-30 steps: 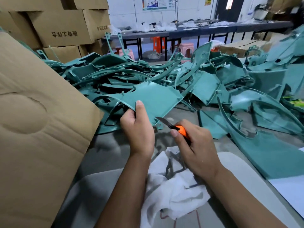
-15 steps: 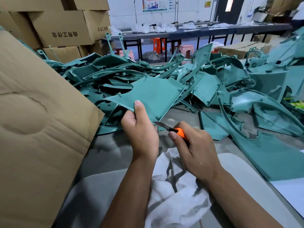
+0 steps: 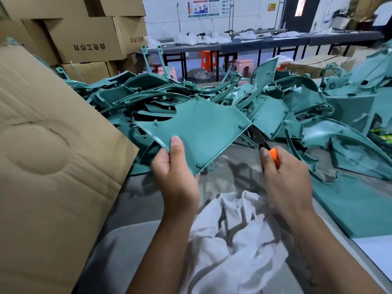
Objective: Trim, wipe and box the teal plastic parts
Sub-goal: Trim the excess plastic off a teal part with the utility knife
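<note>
Back wall: white, with a printed poster (image 3: 203, 7) and a small yellow sign (image 3: 272, 7).
Doorway: dark door (image 3: 301, 11) right of the poster, a lit pane in it.
Far bench: long dark table (image 3: 265, 44) on black legs, with white bags (image 3: 203, 38) lying along its top.
Stools: orange stool (image 3: 206, 59) and pink stool (image 3: 244, 65) under the far bench; a second pink stool (image 3: 168, 72) nearer, partly hidden.
Floor: blue-grey under the bench.
</note>
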{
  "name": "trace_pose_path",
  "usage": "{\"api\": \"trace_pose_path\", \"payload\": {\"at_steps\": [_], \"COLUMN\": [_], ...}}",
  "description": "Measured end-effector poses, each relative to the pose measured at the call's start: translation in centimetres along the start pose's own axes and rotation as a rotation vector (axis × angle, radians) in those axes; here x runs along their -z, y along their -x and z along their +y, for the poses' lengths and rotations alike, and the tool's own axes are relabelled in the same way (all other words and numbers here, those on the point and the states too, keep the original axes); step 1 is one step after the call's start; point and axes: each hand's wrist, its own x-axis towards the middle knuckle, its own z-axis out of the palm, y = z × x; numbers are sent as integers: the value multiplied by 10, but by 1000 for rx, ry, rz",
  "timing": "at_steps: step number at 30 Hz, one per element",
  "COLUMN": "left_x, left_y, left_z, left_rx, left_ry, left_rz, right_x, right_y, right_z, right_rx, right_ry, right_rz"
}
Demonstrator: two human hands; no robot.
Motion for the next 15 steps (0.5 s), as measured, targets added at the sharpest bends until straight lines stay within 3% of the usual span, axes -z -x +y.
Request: {"api": "trace_pose_path", "payload": {"at_steps": [3,6,11,15], "left_x": [21,28,16,12], "left_y": [0,-1,-5,-6], "left_z": [-2,-9,-14,-16], "left_rx": [-80,-31,-43,-148], "left_ry": [-129,-180,-139,-180], "left_rz": [-31,30,35,22], "right_x": [1,-3,-10,-14], "right_y": [0,5,22,30], "right_z": [2,-10,-27,-34], "right_rx": [6,156,402,459], "right_ry": [-6,-160,-218,-185], "right_rz": [16,13,-252,-328]}}
